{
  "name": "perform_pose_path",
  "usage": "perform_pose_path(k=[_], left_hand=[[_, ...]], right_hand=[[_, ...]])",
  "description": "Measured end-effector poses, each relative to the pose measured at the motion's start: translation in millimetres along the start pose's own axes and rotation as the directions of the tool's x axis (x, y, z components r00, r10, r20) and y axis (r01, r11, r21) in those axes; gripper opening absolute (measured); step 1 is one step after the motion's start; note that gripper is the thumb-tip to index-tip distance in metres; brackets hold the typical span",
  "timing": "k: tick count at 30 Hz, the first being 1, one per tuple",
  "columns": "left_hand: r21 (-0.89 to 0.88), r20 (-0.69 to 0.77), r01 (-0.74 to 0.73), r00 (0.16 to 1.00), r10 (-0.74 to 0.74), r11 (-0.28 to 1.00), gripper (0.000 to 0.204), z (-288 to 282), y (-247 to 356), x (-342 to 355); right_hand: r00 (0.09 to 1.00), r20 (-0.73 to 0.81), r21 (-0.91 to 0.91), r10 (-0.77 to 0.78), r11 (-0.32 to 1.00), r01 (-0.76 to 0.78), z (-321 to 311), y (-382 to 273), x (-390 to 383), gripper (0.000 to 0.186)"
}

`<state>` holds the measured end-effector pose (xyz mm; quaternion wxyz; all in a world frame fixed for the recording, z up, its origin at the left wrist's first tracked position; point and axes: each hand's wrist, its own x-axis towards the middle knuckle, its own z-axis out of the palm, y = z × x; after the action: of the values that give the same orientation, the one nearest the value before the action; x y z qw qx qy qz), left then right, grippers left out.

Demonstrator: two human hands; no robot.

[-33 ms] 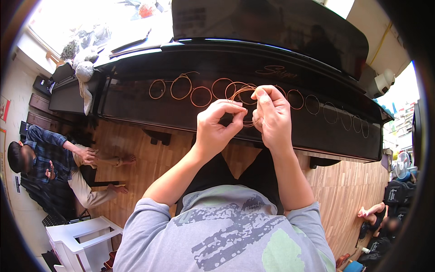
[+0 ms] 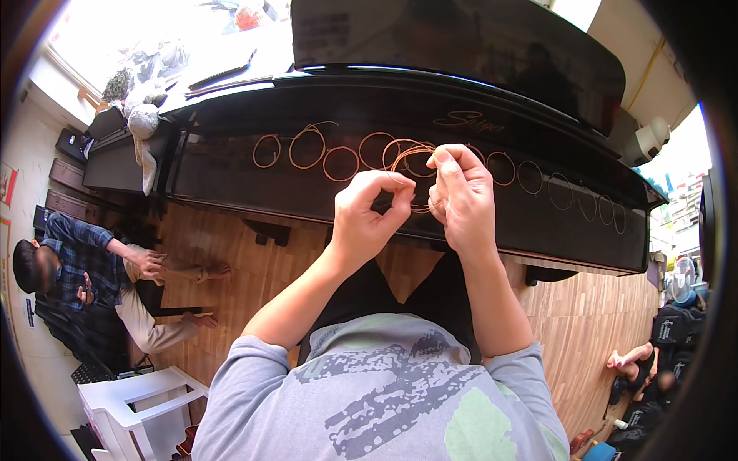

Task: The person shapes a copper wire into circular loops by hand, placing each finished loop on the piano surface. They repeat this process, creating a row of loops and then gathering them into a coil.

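Note:
My right hand (image 2: 467, 201) pinches a copper-coloured coiled wire string (image 2: 411, 147) between thumb and fingers, holding it up above a black piano lid. Close by on its left, my left hand (image 2: 371, 206) has thumb and index finger curled toward each other by the coil's lower side; whatever lies between those fingertips is too small to make out. Beneath and around both hands, a row of coiled strings lies on the lid (image 2: 223, 165). Copper-coloured coils (image 2: 340, 164) lie to the left, and thinner, paler coils (image 2: 560, 192) run off to the right.
At the left sits a person in a plaid shirt (image 2: 77, 242). A white stool-like frame (image 2: 146, 403) stands at lower left. A grey plush toy (image 2: 144, 123) hangs at the piano's left end. Another person (image 2: 638, 369) and black bags (image 2: 676, 326) are at far right.
My left thumb and fingertips have shifted very slightly left, away from my right hand. Everything else looks the same.

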<state>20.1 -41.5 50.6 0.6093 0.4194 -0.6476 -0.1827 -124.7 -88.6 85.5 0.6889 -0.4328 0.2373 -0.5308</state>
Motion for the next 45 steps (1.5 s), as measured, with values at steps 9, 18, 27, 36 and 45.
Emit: perform_pose_path(k=[9, 18, 27, 36, 45], left_hand=[[0.227, 0.050, 0.081, 0.994, -0.095, 0.971, 0.023, -19.2, 10.4, -10.2], [0.290, 0.220, 0.230, 0.929, -0.298, 0.929, 0.022, -70.7, 32.4, -10.1], [-0.097, 0.400, 0.485, 0.819, -0.412, 0.869, 0.034, -48.8, 55.8, 29.0], [-0.311, 0.398, 0.661, 0.743, -0.538, 0.683, 0.019, -37.4, 22.5, 25.4], [-0.356, 0.319, 0.615, 0.788, -0.527, 0.704, 0.021, -37.0, 25.7, 21.4]], right_hand=[[1.000, 0.012, 0.054, -0.027, 0.998, 0.026, -17.9, -14.6, 5.5, 0.018], [0.985, 0.143, -0.244, 0.096, 0.968, -0.059, -20.2, -25.2, -0.5, 0.021], [0.962, 0.256, -0.532, 0.096, 0.845, 0.057, 7.4, -21.3, -9.7, 0.025], [0.970, 0.238, -0.700, 0.052, 0.702, 0.134, -7.3, -20.5, -8.8, 0.031], [0.922, 0.282, -0.741, 0.264, 0.671, 0.034, -8.1, -31.5, -15.4, 0.025]])
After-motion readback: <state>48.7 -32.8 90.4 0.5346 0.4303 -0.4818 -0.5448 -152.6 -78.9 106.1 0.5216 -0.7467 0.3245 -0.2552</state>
